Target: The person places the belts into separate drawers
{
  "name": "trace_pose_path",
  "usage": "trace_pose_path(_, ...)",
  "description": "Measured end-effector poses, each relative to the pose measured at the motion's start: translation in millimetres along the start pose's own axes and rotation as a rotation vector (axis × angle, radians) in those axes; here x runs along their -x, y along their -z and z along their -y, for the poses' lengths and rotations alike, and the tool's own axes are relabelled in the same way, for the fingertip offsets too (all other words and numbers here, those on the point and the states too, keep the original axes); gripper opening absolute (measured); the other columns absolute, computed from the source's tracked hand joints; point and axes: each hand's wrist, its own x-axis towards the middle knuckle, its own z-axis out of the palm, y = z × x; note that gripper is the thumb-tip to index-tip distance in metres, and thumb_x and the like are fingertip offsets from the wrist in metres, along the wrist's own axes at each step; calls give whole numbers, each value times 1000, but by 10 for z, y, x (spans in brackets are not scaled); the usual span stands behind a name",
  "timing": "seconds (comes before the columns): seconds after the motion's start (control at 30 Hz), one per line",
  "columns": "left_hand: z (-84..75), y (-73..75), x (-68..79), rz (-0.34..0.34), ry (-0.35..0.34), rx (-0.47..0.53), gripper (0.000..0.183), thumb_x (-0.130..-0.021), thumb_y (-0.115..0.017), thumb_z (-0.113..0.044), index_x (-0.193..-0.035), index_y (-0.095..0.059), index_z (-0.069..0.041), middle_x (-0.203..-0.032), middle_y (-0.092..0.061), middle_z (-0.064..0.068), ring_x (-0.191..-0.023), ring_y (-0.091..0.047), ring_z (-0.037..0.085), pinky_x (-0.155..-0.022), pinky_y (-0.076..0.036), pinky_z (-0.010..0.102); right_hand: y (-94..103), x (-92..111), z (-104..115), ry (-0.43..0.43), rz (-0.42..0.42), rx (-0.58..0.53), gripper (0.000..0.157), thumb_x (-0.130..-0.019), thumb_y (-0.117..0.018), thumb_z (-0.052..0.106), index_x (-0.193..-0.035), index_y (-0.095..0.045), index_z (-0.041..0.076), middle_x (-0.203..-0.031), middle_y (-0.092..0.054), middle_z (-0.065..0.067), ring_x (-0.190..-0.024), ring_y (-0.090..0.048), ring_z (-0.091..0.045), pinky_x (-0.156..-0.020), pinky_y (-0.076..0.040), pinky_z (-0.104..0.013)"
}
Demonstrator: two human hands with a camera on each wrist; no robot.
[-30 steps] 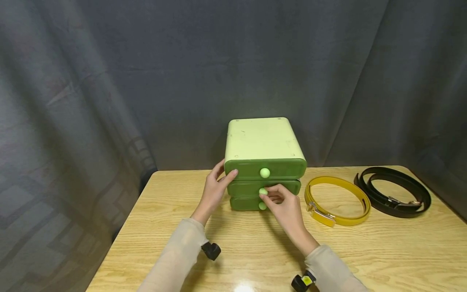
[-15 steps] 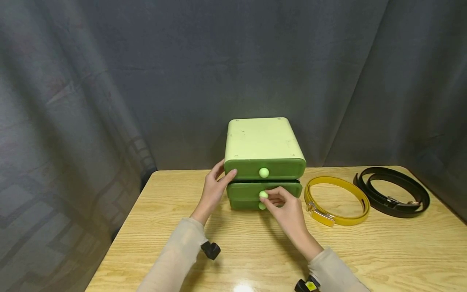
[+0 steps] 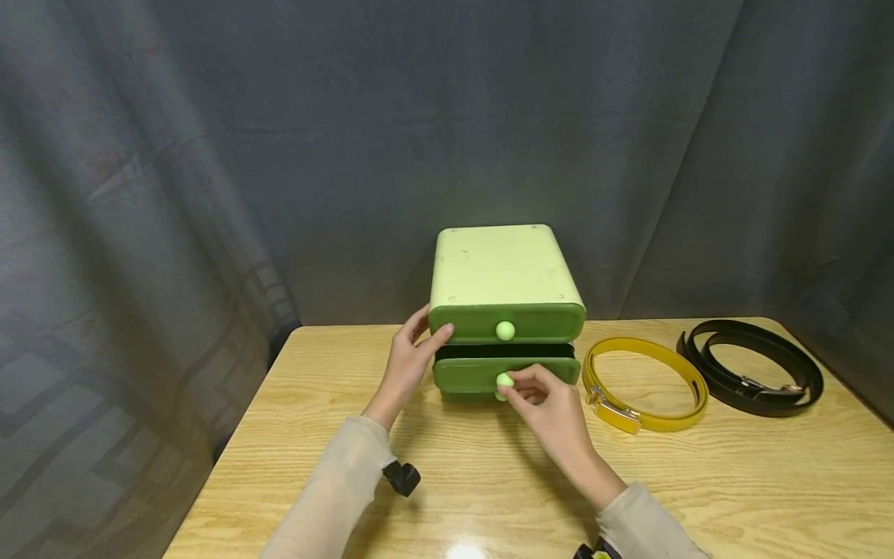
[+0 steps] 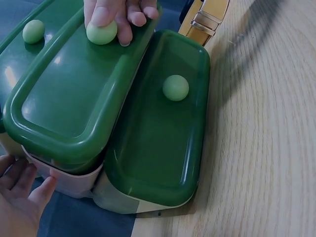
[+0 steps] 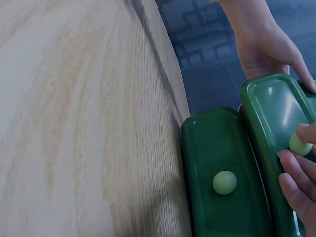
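A small cabinet (image 3: 503,264) with a pale green top and dark green drawer fronts stands near the table's back edge. My left hand (image 3: 405,361) rests against its left side, with the thumb on the front of the top drawer (image 3: 468,322). Thumb and fingers of my right hand (image 3: 555,400) pinch the round light green knob (image 4: 101,35) of the middle drawer (image 3: 464,375). That drawer stands partly pulled out, with a dark gap above its front. In the left wrist view, the bottom drawer (image 4: 148,148) sits closed behind it. The middle drawer's inside is hidden.
To the right of the cabinet lie a coiled yellow belt (image 3: 667,424) with a metal buckle and a coiled black belt (image 3: 796,365). A grey curtain (image 3: 447,140) hangs behind the wooden table (image 3: 475,481).
My right hand has drawn the middle drawer toward me by its knob, and a gap has opened beneath the top drawer. My left hand has stayed against the cabinet.
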Motion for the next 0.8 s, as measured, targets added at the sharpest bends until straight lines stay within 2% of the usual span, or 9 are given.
trace_pose_path(0.33,8,10,-17,5,16,31,60,-95,-69,-23,-149,-45,-9,-147,-47,12,-135,-43,26,-105,-44,42,26,48,35,-34,20,-35,17,-80,-83,9,-94,-73,9,-84,-72,1,-73,-68,-10,-66,-56,-23)
trace_pose_path(0.8,7,23,-46,-17,41,-5,62,-92,-71,-25,-148,-47,-9,-146,-48,12,-136,-42,28,-106,-43,44,47,112,72,-48,33,-28,16,-81,-83,10,-93,-73,11,-85,-73,2,-75,-68,-10,-68,-57,-24)
